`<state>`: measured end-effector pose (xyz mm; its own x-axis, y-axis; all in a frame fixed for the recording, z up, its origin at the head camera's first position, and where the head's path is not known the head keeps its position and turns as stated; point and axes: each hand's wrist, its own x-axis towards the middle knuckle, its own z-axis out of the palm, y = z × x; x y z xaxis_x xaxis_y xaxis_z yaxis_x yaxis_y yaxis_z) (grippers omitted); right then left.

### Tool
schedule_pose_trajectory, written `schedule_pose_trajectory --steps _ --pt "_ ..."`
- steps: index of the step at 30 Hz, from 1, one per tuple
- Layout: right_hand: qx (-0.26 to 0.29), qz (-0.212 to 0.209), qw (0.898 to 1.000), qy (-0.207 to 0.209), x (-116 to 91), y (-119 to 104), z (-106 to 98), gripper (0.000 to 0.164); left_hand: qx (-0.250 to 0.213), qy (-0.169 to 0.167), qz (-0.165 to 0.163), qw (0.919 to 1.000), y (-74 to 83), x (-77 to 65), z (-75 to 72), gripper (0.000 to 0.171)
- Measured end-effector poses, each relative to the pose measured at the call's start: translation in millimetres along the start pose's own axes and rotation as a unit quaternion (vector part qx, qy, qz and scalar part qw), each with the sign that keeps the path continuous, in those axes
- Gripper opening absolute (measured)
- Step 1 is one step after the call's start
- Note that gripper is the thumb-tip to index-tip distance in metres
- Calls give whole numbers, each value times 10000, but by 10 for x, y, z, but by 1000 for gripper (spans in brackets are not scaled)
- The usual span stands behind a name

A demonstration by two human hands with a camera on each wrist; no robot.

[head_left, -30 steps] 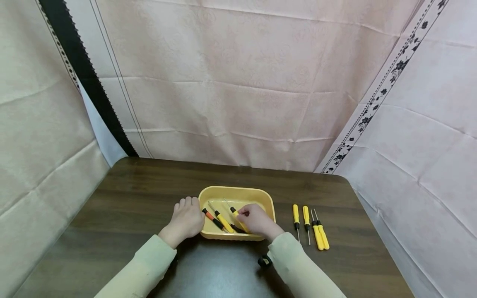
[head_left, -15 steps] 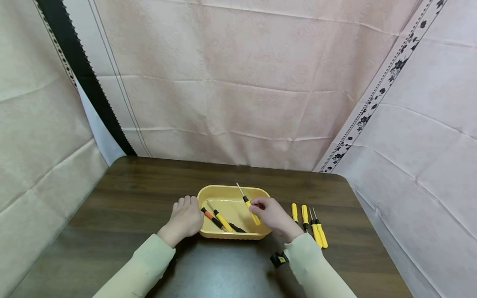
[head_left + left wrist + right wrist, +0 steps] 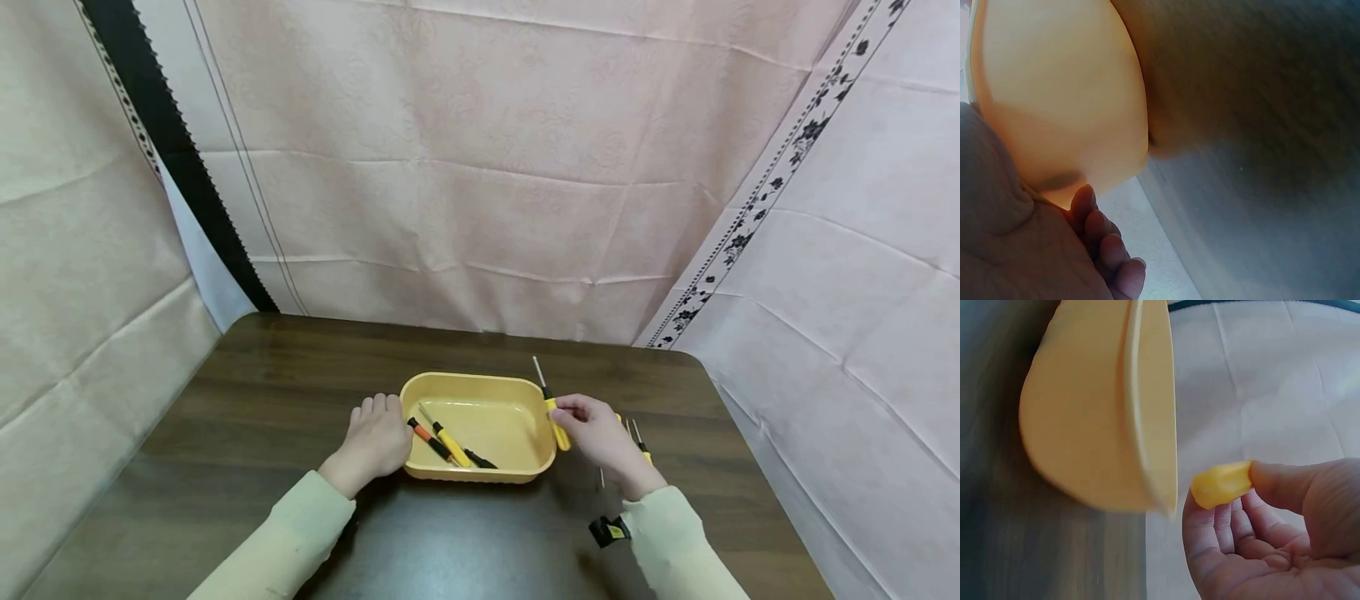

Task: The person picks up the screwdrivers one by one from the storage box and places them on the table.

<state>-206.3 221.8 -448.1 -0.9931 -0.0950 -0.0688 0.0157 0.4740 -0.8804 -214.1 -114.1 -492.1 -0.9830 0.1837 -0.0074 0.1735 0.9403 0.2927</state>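
"What is the left hand (image 3: 373,437) doing?"

"It is gripping the left end of the yellow tray (image 3: 480,476) on the worktop (image 3: 225,433) (its thumb is hiding from me)."

"And between the hands?"

"Just right of the left hand, an orange-and-black tool (image 3: 435,444), a yellow-and-black screwdriver (image 3: 451,443) and a black tool (image 3: 480,460) are lying inside the tray."

"Where is the held screwdriver (image 3: 551,406) sitting?"

"The right hand (image 3: 600,435) is pinching its yellow handle between thumb and finger, beside the tray's right rim. Its shaft is pointing away from the person, leaning toward the left hand's side."

"Which hand is nearer the other screwdrivers (image 3: 647,457)?"

"The right, by far: they are lying just to its right, partly hiding behind it."
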Motion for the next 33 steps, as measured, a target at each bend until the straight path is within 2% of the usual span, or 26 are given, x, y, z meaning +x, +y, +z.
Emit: schedule_pose_trajectory --steps 5,10,17,27,33 --pt "293 189 9994 67 -55 172 -173 31 -12 14 2 10000 1 7 10 24" --pt "341 425 9985 94 -97 319 -287 37 -2 18 29 10000 -6 11 15 23" --pt "253 654 9973 234 -144 440 -404 37 24 -4 2 10000 -1 23 27 23" --pt "108 982 9938 505 -212 668 -641 47 -7 -21 -32 10000 4 12 10 24" --pt "-164 1131 9909 716 -289 805 -791 51 26 26 21 10000 0 5 10 27"
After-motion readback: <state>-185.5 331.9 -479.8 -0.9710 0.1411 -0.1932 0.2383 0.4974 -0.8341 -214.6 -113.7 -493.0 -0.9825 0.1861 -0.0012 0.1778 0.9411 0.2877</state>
